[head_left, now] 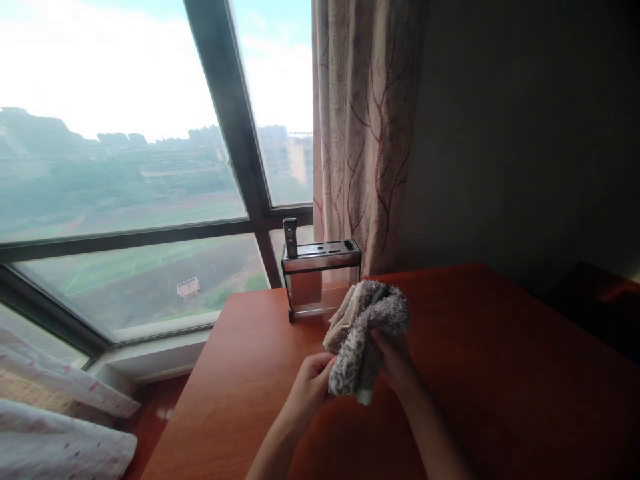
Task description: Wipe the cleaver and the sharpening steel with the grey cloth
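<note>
A fluffy grey-and-white cloth (370,327) is bunched up in both my hands above the table. My left hand (313,383) is closed on its lower left edge, fingers curled. My right hand (393,357) grips it from the right, the thumb lying on the pile and the other fingers hidden behind it. Among the folds near the top shows a small dark piece (381,293), whose kind I cannot make out. Just beyond the cloth stands a knife block (323,257) with a slotted metal top and see-through sides. One dark knife handle (290,238) sticks up from its left end.
The reddish-brown wooden table (240,373) spreads under my hands, its left edge running down toward me. Behind it are a large window (125,167) with dark frames and a patterned curtain (370,133). Another pale curtain (60,433) hangs low at the left. A dark wall stands at the right.
</note>
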A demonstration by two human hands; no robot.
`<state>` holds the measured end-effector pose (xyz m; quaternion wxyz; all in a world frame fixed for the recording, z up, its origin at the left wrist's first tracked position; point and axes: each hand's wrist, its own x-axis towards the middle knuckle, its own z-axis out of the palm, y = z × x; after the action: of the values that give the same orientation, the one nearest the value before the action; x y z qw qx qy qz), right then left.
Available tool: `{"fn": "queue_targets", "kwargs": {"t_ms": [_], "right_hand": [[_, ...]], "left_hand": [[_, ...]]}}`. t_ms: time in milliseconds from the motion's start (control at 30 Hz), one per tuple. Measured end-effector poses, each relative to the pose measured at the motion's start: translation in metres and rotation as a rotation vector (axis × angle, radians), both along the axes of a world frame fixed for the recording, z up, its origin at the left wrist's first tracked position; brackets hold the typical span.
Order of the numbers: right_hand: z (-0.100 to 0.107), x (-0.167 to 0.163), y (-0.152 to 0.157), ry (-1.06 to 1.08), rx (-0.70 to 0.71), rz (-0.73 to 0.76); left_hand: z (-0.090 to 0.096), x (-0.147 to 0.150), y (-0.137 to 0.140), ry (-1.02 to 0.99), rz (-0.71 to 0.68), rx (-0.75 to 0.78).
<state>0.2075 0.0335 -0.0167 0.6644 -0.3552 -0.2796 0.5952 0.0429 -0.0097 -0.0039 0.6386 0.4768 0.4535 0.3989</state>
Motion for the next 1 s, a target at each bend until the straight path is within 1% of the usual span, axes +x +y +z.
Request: {"fn": "queue_targets", "kwargs": {"t_ms": [133,200,267,333,367,400,467,533,600,667,700,767,833,900,933,1000], "right_hand": [[0.01,-0.004,0.003,-0.254,-0.018,-0.221],[0.014,-0.006,0.002,-0.342,-0.014,-0.294],[0.016,-0.007,0.001,-0.387,-0.015,-0.339],[0.016,-0.008,0.001,-0.381,-0.04,-0.328],[0.015,-0.008,0.0,-0.347,-0.056,-0.299],[0.013,-0.008,0.0,-0.286,-0.071,-0.251],[0.008,-0.009,-0.001,-0.106,-0.091,-0.101],[0.004,-0.014,-0.005,0.064,-0.081,0.085],[0.0,-0.02,-0.011,0.137,-0.056,0.246],[0.0,-0.027,-0.016,0.143,-0.044,0.32],[0.0,-0.029,-0.018,0.139,-0.049,0.321],[0.001,-0.031,-0.019,0.117,-0.067,0.263],[0.002,-0.031,-0.018,0.08,-0.076,0.183],[0.003,-0.03,-0.016,0.055,-0.072,0.129],[0.003,-0.029,-0.015,0.053,-0.068,0.113],[0.003,-0.029,-0.015,0.058,-0.058,0.12]], "left_hand": [[-0.001,0.001,0.001,0.192,0.146,0.239],[-0.001,0.0,0.0,0.301,0.227,0.365],[-0.001,-0.001,0.0,0.37,0.322,0.451],[-0.003,-0.003,0.001,0.373,0.427,0.48],[-0.004,-0.005,0.002,0.356,0.476,0.479],[-0.005,-0.007,0.003,0.337,0.519,0.476],[-0.005,-0.01,0.004,0.311,0.57,0.485],[-0.002,-0.011,0.003,0.313,0.557,0.541],[0.003,-0.009,0.001,0.334,0.484,0.634],[0.011,-0.003,-0.003,0.386,0.365,0.725],[0.014,0.0,-0.004,0.43,0.301,0.765],[0.02,0.005,-0.008,0.559,0.207,0.829],[0.024,0.008,-0.011,0.692,0.178,0.885],[0.026,0.007,-0.013,0.758,0.2,0.934],[0.028,0.006,-0.013,0.752,0.232,0.955],[0.035,0.001,-0.011,0.683,0.339,0.976]]}}
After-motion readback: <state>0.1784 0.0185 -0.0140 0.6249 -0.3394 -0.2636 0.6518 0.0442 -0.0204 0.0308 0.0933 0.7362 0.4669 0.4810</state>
